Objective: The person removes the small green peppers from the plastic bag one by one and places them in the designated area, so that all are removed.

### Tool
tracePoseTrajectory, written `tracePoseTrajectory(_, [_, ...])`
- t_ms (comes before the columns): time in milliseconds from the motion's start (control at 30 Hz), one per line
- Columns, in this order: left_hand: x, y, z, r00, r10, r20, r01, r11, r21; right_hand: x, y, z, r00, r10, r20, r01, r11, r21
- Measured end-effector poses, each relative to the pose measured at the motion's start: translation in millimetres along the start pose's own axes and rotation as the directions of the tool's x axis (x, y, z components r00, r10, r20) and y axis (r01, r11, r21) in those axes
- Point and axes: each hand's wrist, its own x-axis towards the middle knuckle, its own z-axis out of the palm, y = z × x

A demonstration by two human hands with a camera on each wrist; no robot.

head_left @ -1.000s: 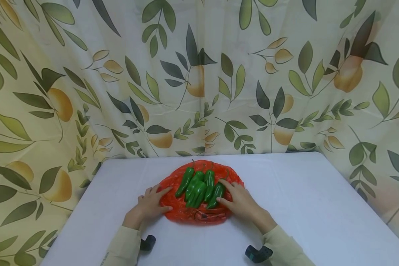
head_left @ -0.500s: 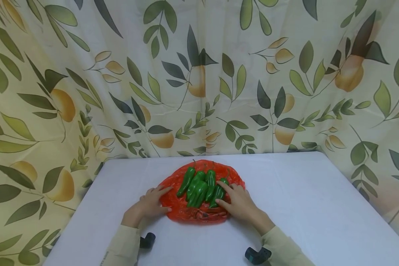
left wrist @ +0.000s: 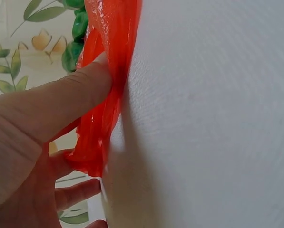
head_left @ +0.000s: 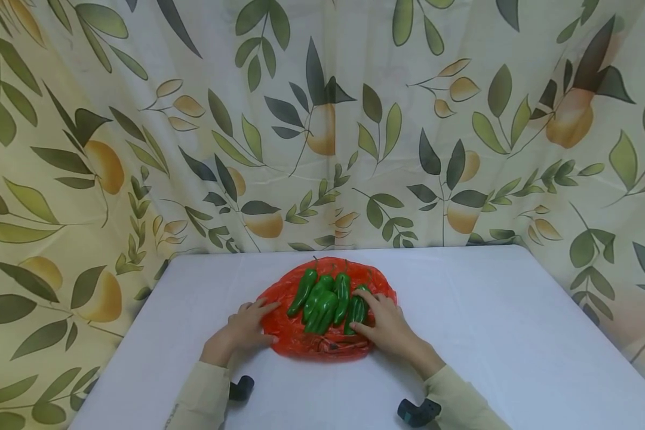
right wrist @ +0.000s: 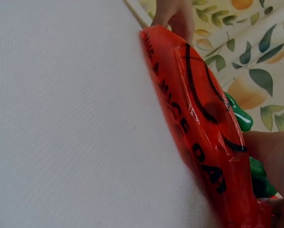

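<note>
A red plastic bag (head_left: 285, 331) lies spread on the white table, with several glossy green peppers (head_left: 320, 310) bunched on its middle. At the right end of the bunch, my right hand (head_left: 389, 325) holds one green pepper (head_left: 359, 309) between thumb and index finger. My left hand (head_left: 244, 327) rests at the bag's left edge, thumb and index finger spread apart on the plastic. The left wrist view shows the thumb (left wrist: 80, 90) against a fold of the bag (left wrist: 115, 42). Black lettering runs along the bag's near side (right wrist: 199, 137) in the right wrist view, where peppers are partly hidden.
The white table (head_left: 462, 298) extends around the bag on both sides and in front. Behind it hangs a curtain (head_left: 322, 179) printed with leaves and fruit. A dark wrist device (head_left: 419, 412) sits by the right sleeve, and another dark device (head_left: 242, 388) by the left.
The pepper at my right hand has turned from slanted to more upright and shifted slightly right, away from its neighbour. My left hand stays at the bag's edge.
</note>
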Motion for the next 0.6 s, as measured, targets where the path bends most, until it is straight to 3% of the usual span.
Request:
tracePoseTrajectory(433, [-1.3,0.1,1.1,1.000,-0.001,-0.005,0.001,1.000,-0.010,1.1,-6,-6,0.997,0.006,-0.083,0.006,0.989,0.149])
tracePoseTrajectory(600, [-2.1,0.8,1.5,1.000,0.005,-0.006,-0.005,1.000,-0.023,3.6,-10,-20,0.993,-0.047,-0.110,0.072,0.969,0.235])
